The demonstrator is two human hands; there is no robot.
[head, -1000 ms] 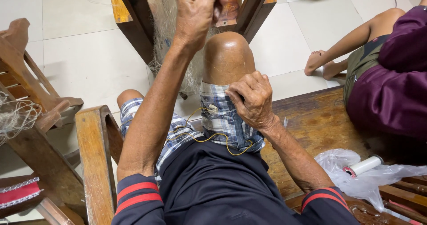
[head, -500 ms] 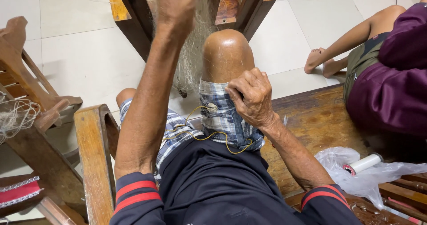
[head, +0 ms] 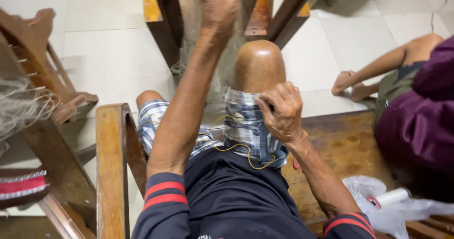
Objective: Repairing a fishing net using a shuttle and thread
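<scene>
I sit on a wooden bench (head: 345,144) with my right knee (head: 257,66) raised. My left hand (head: 220,2) is stretched up and forward, closed on a bunch of fine pale net or fibre (head: 217,73) that hangs down in front of a wooden frame (head: 165,17). My right hand (head: 281,111) rests on my right thigh, fingers curled and pinching at the hem of my checked shorts (head: 246,125); whether a strand runs through it I cannot tell. A thin yellow cord (head: 241,149) lies looped across my lap.
Another person (head: 416,111) in purple sits on the bench at the right, foot (head: 347,83) on the tiled floor. A white roll (head: 392,197) lies on clear plastic (head: 373,206) beside me. A wooden chair (head: 52,92) with tangled pale fibre (head: 19,106) stands at the left.
My left hand has risen higher and further forward, pulling the pale fibre up with it. My right hand has stayed on the thigh.
</scene>
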